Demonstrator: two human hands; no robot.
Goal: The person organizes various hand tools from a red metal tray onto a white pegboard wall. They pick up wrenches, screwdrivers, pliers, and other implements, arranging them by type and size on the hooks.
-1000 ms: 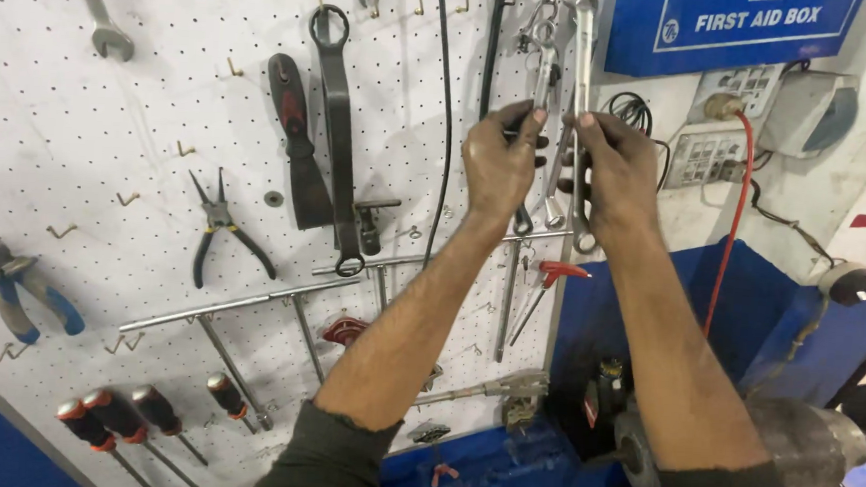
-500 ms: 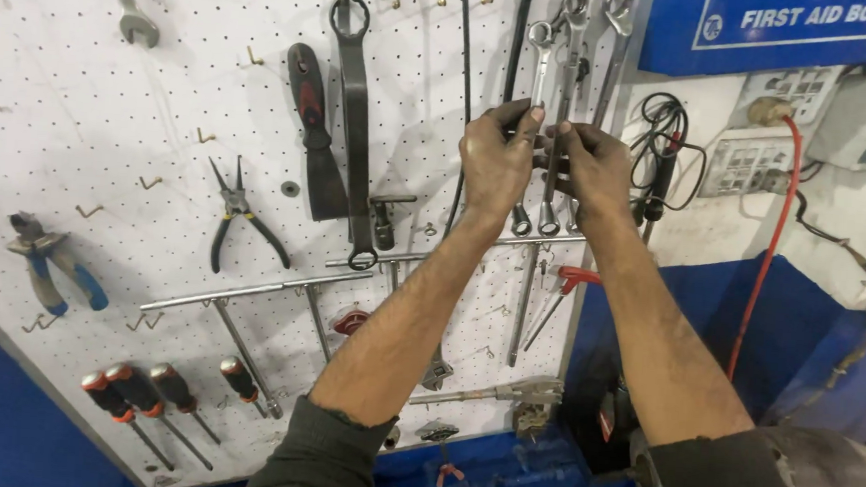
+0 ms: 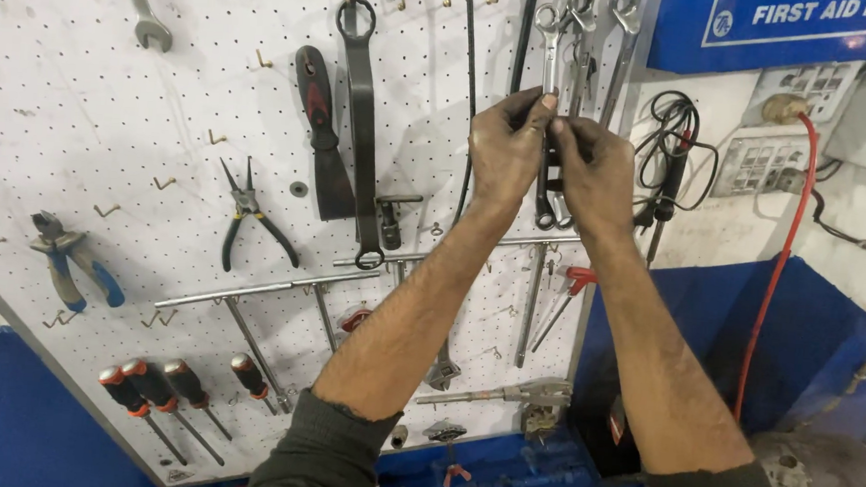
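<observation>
Both hands gripping hanging wrenches, upper centre of frame.
Left hand (image 3: 507, 143) and right hand (image 3: 590, 171) are pinching the wrenches (image 3: 552, 100), long axis vertical, ring ends up on pegboard (image 3: 109, 133).

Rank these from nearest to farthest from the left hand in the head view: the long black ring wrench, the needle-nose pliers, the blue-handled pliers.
Measured from the left hand:
1. Long black ring wrench, hanging just to its left on the pegboard.
2. Needle-nose pliers, farther left and a little lower.
3. Blue-handled pliers, far left, near the board's edge.
</observation>
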